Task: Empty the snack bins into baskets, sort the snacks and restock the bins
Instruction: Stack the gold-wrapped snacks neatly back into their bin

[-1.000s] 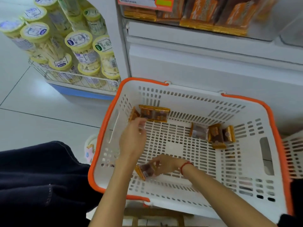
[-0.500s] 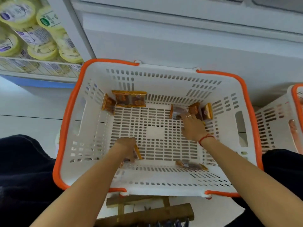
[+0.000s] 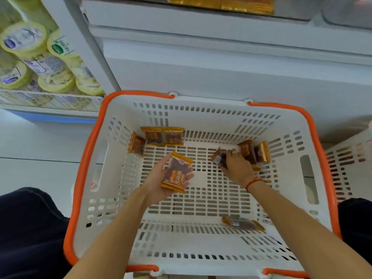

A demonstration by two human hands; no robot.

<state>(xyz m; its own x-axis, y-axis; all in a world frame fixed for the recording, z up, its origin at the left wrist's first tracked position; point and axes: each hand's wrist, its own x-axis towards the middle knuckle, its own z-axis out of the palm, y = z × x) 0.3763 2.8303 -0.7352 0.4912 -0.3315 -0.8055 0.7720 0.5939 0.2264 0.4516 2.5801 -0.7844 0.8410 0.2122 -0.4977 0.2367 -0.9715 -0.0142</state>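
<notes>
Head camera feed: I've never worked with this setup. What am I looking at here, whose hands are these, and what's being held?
There is no machine: a person wears one camera on the head, looking down at their own bare hands. Below them is a white basket with an orange rim. The left hand holds one orange-edged snack packet, lifted off the basket floor. The right hand reaches into a small cluster of packets at the far right and grips one there. More packets lean in the far left corner, and a single packet lies near the front wall. Tubs with yellow lids sit on a shelf at left.
</notes>
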